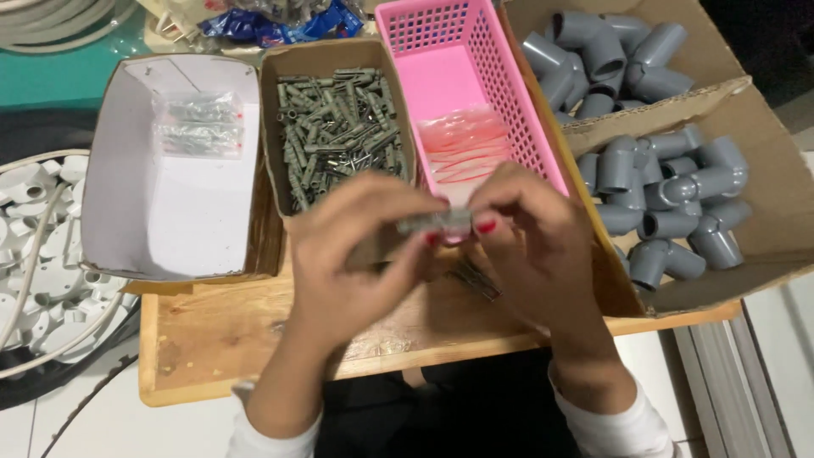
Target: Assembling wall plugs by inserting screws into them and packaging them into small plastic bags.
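Two bare hands in white sleeves meet at the centre of the frame, above a worn wooden board [254, 339]. The left hand [352, 254] has its fingers curled and pinches one end of a small clear bag of grey plugs [437, 222]; the right hand [534, 246] has its fingers bent inward and pinches the other end, a red-painted thumbnail showing at the edge. The bag is blurred and mostly covered by the fingers, so its contents are hard to make out. Just below the right hand, a few dark loose pieces [476, 278] lie on the board, partly hidden. Beyond the hands, at upper centre, sits a brown cardboard box [270, 127] full of loose grey wall plugs [339, 131]. To its right is a pink plastic basket [509, 93] holding a pile of flat clear bags [462, 144]. To the left, a white-lined box [110, 170] holds two filled bags [197, 123] at its far end. On the right of the frame, large cardboard boxes [780, 187] hold grey pipe elbows [670, 195]. At the left edge, white round plastic parts [34, 254] and white cable are cut off by the frame. At the top edge, a blue crumpled packet [280, 21] is only partly visible.
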